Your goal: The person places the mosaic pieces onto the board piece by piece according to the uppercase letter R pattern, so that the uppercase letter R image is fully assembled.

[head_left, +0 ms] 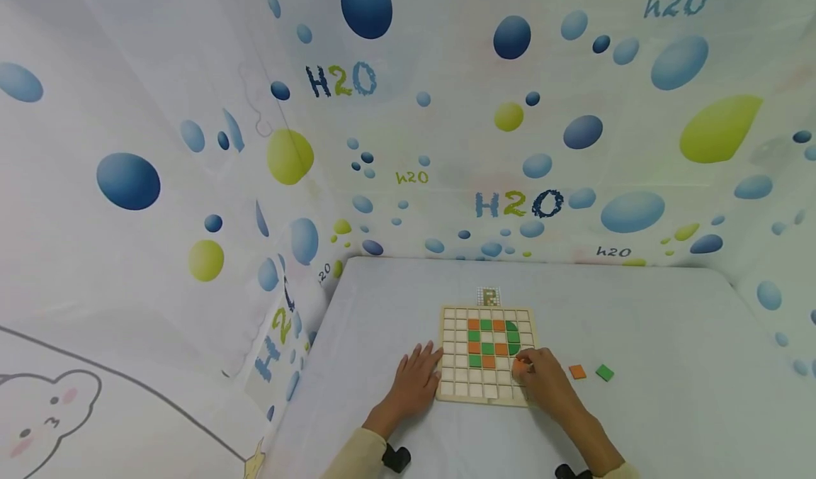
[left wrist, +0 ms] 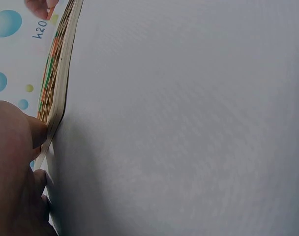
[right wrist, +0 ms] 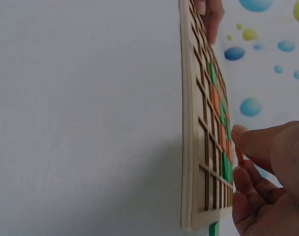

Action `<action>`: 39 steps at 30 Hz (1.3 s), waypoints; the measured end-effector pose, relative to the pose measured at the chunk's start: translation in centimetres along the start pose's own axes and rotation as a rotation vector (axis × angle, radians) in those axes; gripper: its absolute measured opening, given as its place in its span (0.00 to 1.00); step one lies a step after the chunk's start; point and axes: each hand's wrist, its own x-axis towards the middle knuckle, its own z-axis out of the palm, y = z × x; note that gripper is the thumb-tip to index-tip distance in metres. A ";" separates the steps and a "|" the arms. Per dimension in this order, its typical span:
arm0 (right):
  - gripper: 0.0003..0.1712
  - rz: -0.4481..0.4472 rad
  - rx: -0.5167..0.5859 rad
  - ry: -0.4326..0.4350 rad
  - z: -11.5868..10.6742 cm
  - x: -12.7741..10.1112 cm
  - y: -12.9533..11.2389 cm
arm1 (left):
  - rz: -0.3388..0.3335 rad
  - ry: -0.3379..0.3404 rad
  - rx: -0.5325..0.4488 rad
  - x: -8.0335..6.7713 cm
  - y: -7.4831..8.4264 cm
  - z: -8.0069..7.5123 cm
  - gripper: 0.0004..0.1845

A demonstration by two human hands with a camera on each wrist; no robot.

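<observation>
Orange tile [head_left: 520,367]: small square piece, pinched between thumb and fingertips of the right hand [head_left: 545,380] over the lower right part of the wooden grid board [head_left: 487,394]. In the right wrist view the tile [right wrist: 239,156] shows only as a thin orange sliver at the fingertips, just above the board's face.

Handling, as judged: light, stiff, thin; likely smooth-faced and apt to slip if gripped by its flat sides. Best taken by two opposite edges with the fingertips, so it can go flat into a cell. No sign of fragility.

Wooden grid board: flat tray of square cells, lying on the white table [head_left: 637,323]. Orange and green tiles fill a block of cells in its upper middle. Appears rigid and light enough to slide, hence the steadying hand.

Left hand [head_left: 416,380]: fingers straight and flat, tips pressing the board's left edge; holds nothing.

Loose tiles: one orange [head_left: 577,371], one green [head_left: 604,373], on the table just right of the right hand.

Pattern card [head_left: 489,296]: small, at the board's far edge.
</observation>
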 end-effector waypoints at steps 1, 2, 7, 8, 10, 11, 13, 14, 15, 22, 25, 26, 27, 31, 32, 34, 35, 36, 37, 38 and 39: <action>0.15 -0.018 0.007 0.000 0.4 0.1 -0.5 | 0.003 0.001 -0.002 0.0 0.0 0.0 0.27; 0.14 -0.030 0.017 0.001 0.8 0.2 -0.8 | 0.003 0.001 -0.005 0.0 0.0 0.0 0.27; 0.07 -0.093 0.040 -0.007 2.6 0.6 -2.5 | 0.002 -0.012 0.012 0.1 0.1 -0.2 0.26; 0.06 -0.108 0.034 -0.008 3.0 0.6 -2.8 | -0.004 -0.019 0.019 0.1 0.1 -0.2 0.26; 0.05 -0.153 0.016 -0.002 3.5 0.6 -3.2 | -0.014 -0.032 0.031 0.1 0.1 -0.3 0.27; 0.04 -0.171 0.009 0.002 3.8 0.7 -3.5 | -0.017 -0.037 0.032 0.1 0.1 -0.3 0.27; 0.05 -0.208 -0.011 0.012 4.3 0.7 -3.9 | -0.020 -0.040 0.032 0.1 0.1 -0.4 0.27; 0.05 -0.226 -0.025 0.018 4.6 0.7 -4.1 | -0.016 -0.037 0.028 0.1 0.1 -0.4 0.27; 0.06 -0.240 -0.036 0.022 4.8 0.7 -4.3 | -0.014 -0.034 0.023 0.0 0.1 -0.4 0.27; 0.07 -0.350 -0.155 0.057 5.7 0.4 -4.9 | -0.012 -0.040 0.023 0.1 0.1 -0.3 0.27; 0.08 -0.361 -0.180 0.056 5.8 0.2 -4.9 | -0.009 -0.033 0.023 0.1 0.1 -0.3 0.27; 0.08 -0.360 -0.184 0.054 5.9 0.2 -4.9 | -0.006 -0.027 0.020 0.1 0.1 -0.3 0.27; 0.08 -0.354 -0.183 0.050 5.9 0.2 -4.9 | -0.003 -0.021 0.017 0.1 0.1 -0.3 0.27; 0.07 -0.324 -0.187 0.043 6.0 0.4 -4.9 | 0.012 0.004 0.004 -0.1 0.1 -0.2 0.26; 0.07 -0.324 -0.188 0.044 6.0 0.4 -4.9 | 0.014 0.005 -0.001 -0.1 0.1 -0.3 0.26; 0.07 -0.329 -0.191 0.052 6.1 0.4 -4.8 | 0.015 0.006 -0.009 -0.1 0.2 -0.3 0.26; 0.07 -0.331 -0.194 0.055 6.1 0.4 -4.8 | 0.013 0.004 -0.013 -0.1 0.2 -0.4 0.26; 0.07 -0.333 -0.196 0.058 6.2 0.4 -4.7 | 0.012 0.002 -0.010 -0.1 0.3 -0.4 0.26; 0.07 -0.334 -0.199 0.059 6.2 0.3 -4.7 | 0.010 -0.001 -0.012 -0.1 0.3 -0.4 0.26; 0.07 -0.334 -0.201 0.061 6.2 0.3 -4.7 | 0.010 -0.003 -0.010 -0.1 0.3 -0.4 0.26; 0.07 -0.336 -0.204 0.063 6.3 0.3 -4.7 | 0.008 -0.006 -0.005 -0.1 0.3 -0.4 0.26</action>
